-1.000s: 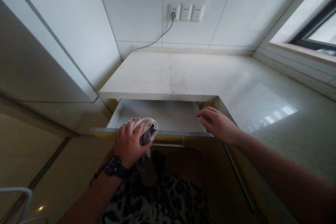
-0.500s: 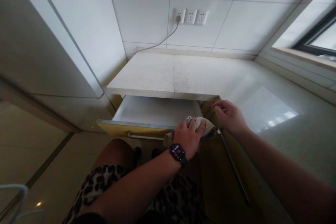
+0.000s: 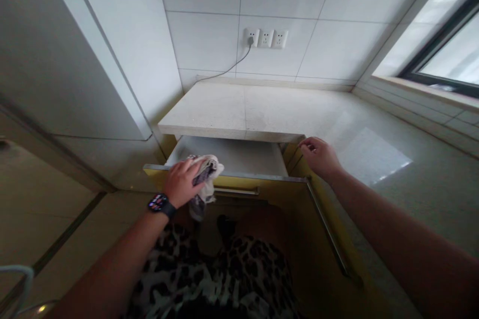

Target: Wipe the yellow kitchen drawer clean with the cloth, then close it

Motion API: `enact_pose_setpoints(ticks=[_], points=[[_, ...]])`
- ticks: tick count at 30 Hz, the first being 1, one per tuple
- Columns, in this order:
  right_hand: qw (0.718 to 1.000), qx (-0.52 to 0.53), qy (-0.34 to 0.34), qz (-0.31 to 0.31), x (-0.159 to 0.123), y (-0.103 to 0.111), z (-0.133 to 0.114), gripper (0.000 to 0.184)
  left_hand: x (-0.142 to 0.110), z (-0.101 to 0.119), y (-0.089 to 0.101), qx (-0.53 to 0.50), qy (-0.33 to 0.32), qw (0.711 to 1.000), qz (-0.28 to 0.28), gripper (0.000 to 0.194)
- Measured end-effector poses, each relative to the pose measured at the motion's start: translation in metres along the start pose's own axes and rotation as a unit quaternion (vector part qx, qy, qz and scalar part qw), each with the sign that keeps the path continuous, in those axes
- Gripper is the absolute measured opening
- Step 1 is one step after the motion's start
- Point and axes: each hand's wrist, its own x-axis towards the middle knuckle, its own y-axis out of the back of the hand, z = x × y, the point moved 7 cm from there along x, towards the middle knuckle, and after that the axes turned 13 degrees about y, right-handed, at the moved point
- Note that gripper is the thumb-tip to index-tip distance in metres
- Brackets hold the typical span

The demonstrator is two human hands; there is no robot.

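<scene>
Leftward along the yellow-fronted white drawer moved the bare left hand, grasping a crumpled beige-and-grey cloth over its front edge; right of it was the bare right hand, fingers curled, hold unclear.

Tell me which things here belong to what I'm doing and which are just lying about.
In use:
cloth, held in your left hand
open drawer, by the cloth

Just around:
wall sockets
plugged-in cable
window

The left hand hides part of the cloth; the counter covers the far end of the drawer. The watch is too blurred to read. At right, the window is cut off.
</scene>
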Motion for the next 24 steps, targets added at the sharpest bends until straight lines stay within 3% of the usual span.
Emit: enact_pose_setpoints(ticks=[3, 5, 7, 9, 12, 20, 24], points=[[1.000, -0.006, -0.012, -0.023, 0.001, -0.004, 0.005, 0.024, -0.006, -0.092, 0.011, 0.015, 0.034, 0.999, 0.035, 0.057], [0.999, -0.011, -0.015, -0.046, 0.001, -0.008, 0.006, 0.024, -0.007, -0.135, 0.017, 0.010, 0.060, 0.997, 0.045, 0.054], [0.998, -0.013, -0.016, -0.065, 0.001, -0.011, 0.006, 0.024, -0.007, -0.157, 0.019, -0.007, 0.108, 0.993, 0.044, 0.049], [0.997, -0.014, -0.014, -0.074, 0.001, -0.013, 0.005, 0.024, -0.006, -0.155, 0.019, -0.001, 0.148, 0.987, 0.054, 0.046], [0.996, -0.019, -0.009, -0.082, 0.001, -0.014, 0.000, 0.024, -0.003, -0.113, 0.015, 0.041, 0.154, 0.984, 0.073, 0.044], [0.993, -0.018, 0.035, -0.107, 0.002, -0.020, -0.003, 0.023, 0.005, 0.053, -0.008, -0.012, 0.075, 0.997, 0.017, 0.059], [0.985, 0.030, 0.096, -0.142, -0.002, -0.028, -0.027, 0.025, 0.002, 0.109, -0.013, -0.056, 0.031, 0.998, -0.009, 0.065]])
